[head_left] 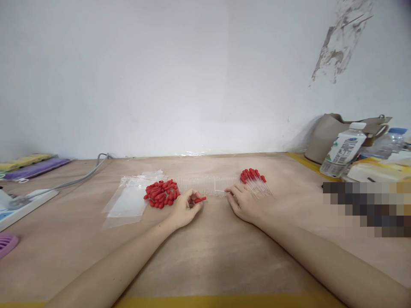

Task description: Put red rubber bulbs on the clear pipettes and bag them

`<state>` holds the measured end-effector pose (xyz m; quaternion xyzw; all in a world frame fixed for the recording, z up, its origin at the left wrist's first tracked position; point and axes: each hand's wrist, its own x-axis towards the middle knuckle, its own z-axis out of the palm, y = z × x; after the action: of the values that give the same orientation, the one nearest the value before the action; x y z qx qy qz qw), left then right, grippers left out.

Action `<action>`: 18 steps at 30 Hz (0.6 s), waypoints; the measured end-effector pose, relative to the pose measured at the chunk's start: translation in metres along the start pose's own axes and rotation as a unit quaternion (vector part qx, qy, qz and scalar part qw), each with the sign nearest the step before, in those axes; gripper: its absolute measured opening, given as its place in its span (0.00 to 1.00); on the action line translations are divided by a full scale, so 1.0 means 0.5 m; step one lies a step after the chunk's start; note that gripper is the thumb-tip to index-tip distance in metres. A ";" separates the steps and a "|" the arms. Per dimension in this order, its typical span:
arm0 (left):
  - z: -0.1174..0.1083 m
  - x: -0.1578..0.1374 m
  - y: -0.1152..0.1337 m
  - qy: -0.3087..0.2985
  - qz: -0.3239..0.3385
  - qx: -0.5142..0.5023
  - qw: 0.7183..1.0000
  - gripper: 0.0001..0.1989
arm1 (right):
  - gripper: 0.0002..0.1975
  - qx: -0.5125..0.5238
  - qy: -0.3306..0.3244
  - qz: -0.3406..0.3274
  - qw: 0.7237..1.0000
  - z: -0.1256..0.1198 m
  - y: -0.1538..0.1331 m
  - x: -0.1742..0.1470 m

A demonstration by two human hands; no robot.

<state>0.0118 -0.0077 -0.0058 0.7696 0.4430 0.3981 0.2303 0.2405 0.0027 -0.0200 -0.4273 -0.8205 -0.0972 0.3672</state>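
A red rubber bulb [200, 199] is pinched between the thumb and fingers of my left hand [186, 209], its narrow end pointing right. My right hand [244, 204] is closed on one end of a thin clear dropper tube [221, 191], which points left towards the bulb, apart from it. Behind both hands lies a row of clear tubes [199, 184] side by side. Left of my left hand is a pile of loose red bulbs [160, 194]. Just beyond my right hand lies a bunch of droppers [253, 176], clear tubes with red bulbs on their ends.
Clear plastic bags [126, 201] lie at the left of the pile. Further left are a power strip [32, 207] with a grey cable and a purple packet [38, 169]. A bottle [343, 149] and a beige bag [324, 137] stand at the right, before the wall.
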 end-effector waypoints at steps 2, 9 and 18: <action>0.001 0.000 -0.003 -0.001 0.002 -0.015 1.000 0.03 | 0.09 0.013 -0.001 0.003 1.000 -0.010 -0.021 0.000; 0.006 -0.001 0.005 -0.011 0.004 -0.060 0.998 0.06 | 0.09 0.060 -0.020 -0.001 0.998 -0.008 -0.044 -0.004; 0.022 0.003 -0.001 -0.015 -0.029 -0.121 0.992 0.13 | 0.07 0.118 -0.049 -0.009 0.992 0.000 -0.045 -0.006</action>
<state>0.0210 -0.0062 -0.0116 0.7285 0.4103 0.4305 0.3401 0.2241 -0.0130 -0.0184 -0.3783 -0.8470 0.0181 0.3730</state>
